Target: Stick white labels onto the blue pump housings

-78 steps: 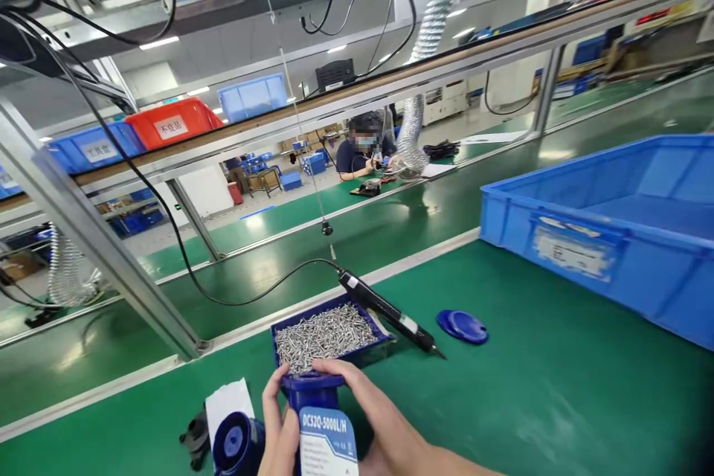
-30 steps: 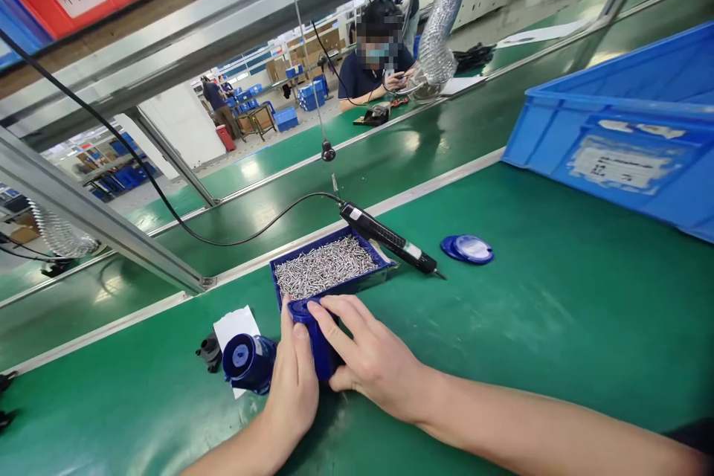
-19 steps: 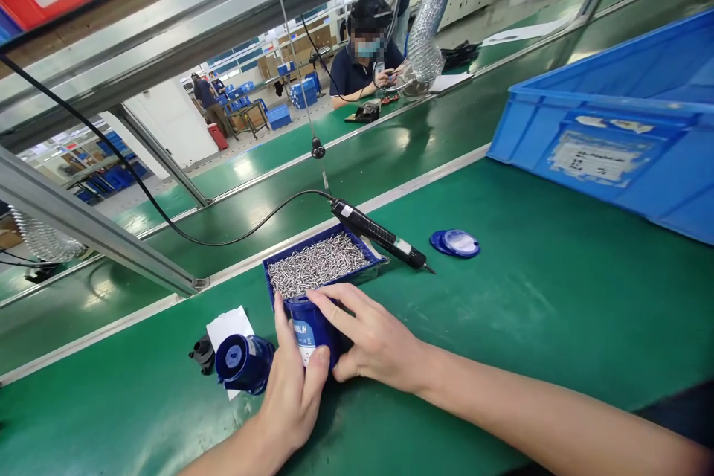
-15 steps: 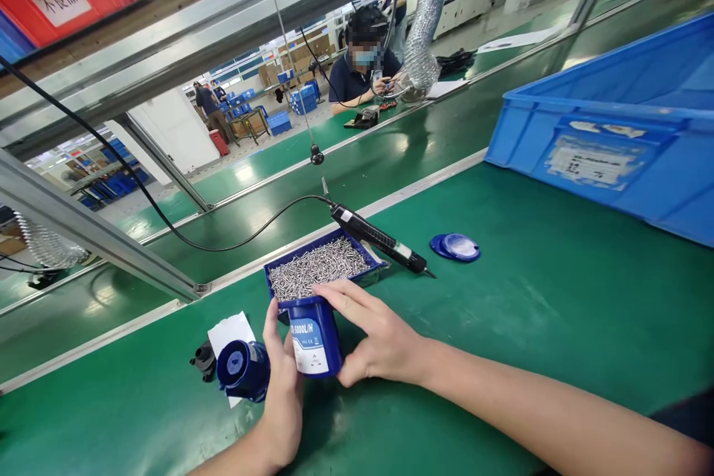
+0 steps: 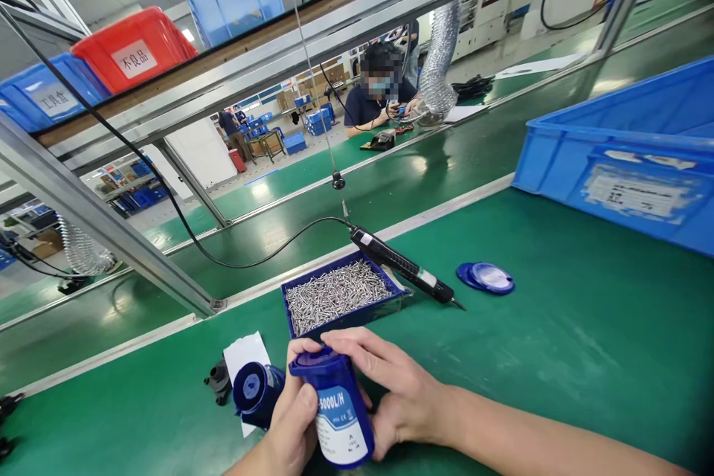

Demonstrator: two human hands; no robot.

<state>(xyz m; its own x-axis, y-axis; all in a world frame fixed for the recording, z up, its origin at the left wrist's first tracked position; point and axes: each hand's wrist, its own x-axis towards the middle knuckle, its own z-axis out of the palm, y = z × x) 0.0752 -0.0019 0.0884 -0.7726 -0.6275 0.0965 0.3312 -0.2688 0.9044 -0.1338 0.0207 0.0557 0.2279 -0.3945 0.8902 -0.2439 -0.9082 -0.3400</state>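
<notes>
While left fingers (image 5: 302, 403) curl round blue canister (image 5: 342, 420) | right fingers (image 5: 368, 355) clasp its opposite side

I'm watching a dark blue canister (image 5: 361, 425) leaning slightly between the left hand (image 5: 293, 416) and right hand (image 5: 410, 398), its wider rim sitting uppermost, its blue-and-white label (image 5: 339, 428) showing "5000L/H".

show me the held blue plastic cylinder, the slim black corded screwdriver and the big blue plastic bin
Held blue plastic cylinder (image 5: 339, 410): head view, on its printed front.
Slim black corded screwdriver (image 5: 401, 261): head view, middle of its body.
Big blue plastic bin (image 5: 558, 163): head view, left part of its outer wall.
</notes>
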